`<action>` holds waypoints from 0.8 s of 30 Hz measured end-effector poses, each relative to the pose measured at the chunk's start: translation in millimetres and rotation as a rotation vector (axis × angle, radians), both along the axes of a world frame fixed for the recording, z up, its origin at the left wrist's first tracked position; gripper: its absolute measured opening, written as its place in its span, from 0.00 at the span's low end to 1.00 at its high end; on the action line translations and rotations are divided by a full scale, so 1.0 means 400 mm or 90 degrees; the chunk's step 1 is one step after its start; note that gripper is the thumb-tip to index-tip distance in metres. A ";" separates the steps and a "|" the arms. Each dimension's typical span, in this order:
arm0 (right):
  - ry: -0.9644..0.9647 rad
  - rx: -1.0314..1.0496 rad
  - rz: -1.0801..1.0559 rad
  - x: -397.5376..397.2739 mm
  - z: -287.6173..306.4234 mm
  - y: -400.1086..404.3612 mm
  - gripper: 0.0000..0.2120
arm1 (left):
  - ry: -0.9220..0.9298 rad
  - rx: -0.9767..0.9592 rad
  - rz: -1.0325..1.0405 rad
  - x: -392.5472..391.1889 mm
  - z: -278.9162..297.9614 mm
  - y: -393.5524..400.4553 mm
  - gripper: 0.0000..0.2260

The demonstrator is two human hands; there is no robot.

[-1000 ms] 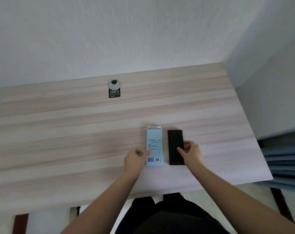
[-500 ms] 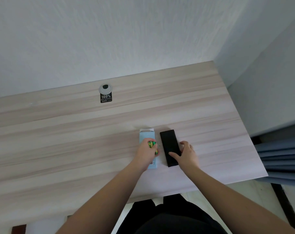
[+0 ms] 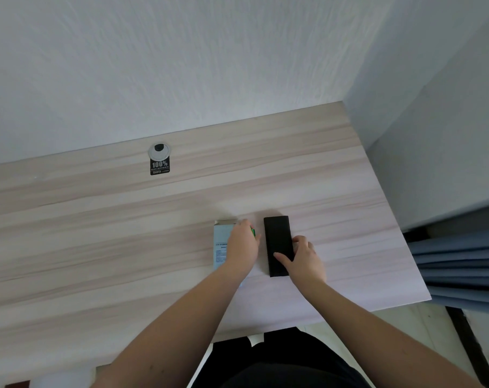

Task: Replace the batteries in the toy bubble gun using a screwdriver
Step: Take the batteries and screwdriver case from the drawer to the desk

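The head view looks down on a pale wood-grain desk (image 3: 97, 233) set into a corner of white walls. The left hand (image 3: 242, 243) lies over a light blue carton (image 3: 221, 242) that rests flat on the desk, its far flap open; the fingers curl around small green batteries (image 3: 253, 232), of which only a bright green sliver shows at the thumb side. How many batteries it holds cannot be told. Just to the right of the carton, a narrow strip of desk between them, lies a black rectangular case (image 3: 277, 239), its long side running away from the person. The right hand (image 3: 303, 259) grips the case near its near end, the thumb (image 3: 282, 257) laid across the top face and the fingers wrapped against the right edge. No bubble gun or screwdriver can be made out; whether either is inside the case cannot be told. Near the back edge of the desk sits a round grey cable grommet (image 3: 159, 151) with a black "100%" sticker (image 3: 160, 167) just in front of it. Blue curtain folds (image 3: 461, 264) hang beyond the desk's right edge.
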State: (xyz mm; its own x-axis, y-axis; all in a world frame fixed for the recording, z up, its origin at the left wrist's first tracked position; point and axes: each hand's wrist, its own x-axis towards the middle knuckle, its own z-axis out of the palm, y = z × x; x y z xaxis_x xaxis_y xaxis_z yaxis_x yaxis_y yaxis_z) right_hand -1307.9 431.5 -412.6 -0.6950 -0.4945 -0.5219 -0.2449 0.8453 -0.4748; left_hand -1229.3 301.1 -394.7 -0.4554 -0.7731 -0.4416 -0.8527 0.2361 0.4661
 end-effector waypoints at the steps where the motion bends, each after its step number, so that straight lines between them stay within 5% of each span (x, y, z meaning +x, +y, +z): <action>1: -0.001 -0.002 0.003 0.000 0.000 0.000 0.27 | -0.008 -0.003 -0.005 -0.005 -0.005 0.002 0.08; 16: -0.004 -0.014 0.007 -0.004 0.002 0.004 0.28 | -0.011 -0.042 -0.033 -0.002 -0.006 0.019 0.18; 24: -0.004 -0.017 0.013 0.003 0.012 0.000 0.27 | 0.089 -0.029 0.023 0.052 0.007 0.030 0.04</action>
